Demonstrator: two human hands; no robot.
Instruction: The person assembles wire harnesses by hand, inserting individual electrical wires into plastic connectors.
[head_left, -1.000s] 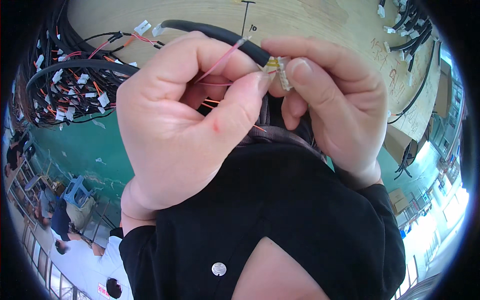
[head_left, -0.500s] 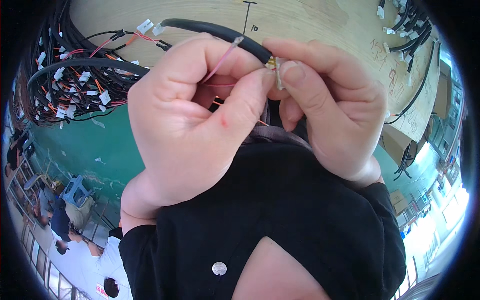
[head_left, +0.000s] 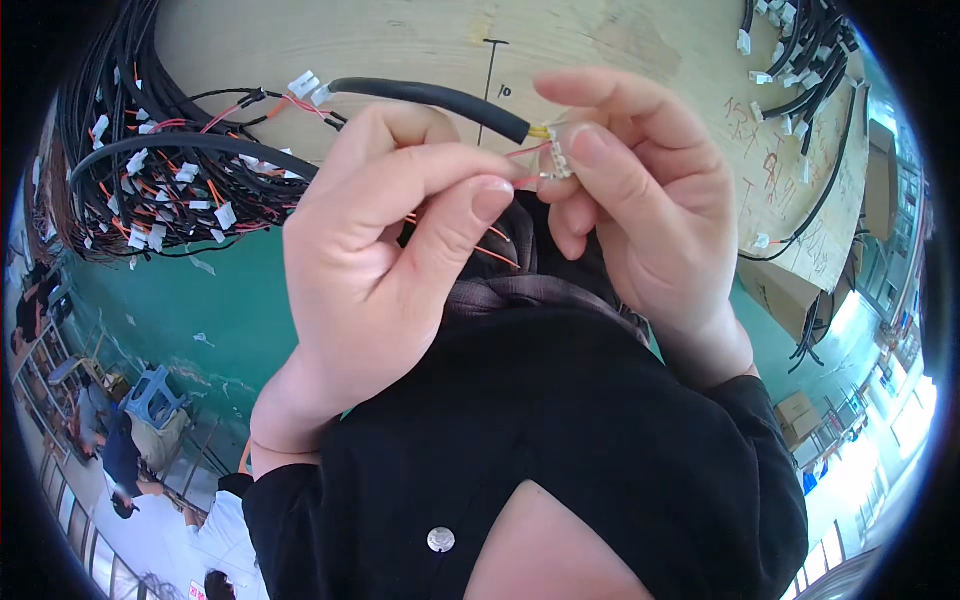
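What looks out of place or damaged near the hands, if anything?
No damage stands out. Slightly odd: two thin orange wires stick out loosely beside the left hand, their ends apart from the small whitish plastic connector that the right hand holds.

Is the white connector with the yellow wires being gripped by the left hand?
No, the right hand pinches the white connector, with the left hand beside it.

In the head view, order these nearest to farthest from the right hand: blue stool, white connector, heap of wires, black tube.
1. White connector, held in the right hand
2. Black tube, to the hand's upper left
3. Heap of wires, at the picture's left
4. Blue stool, at the lower left
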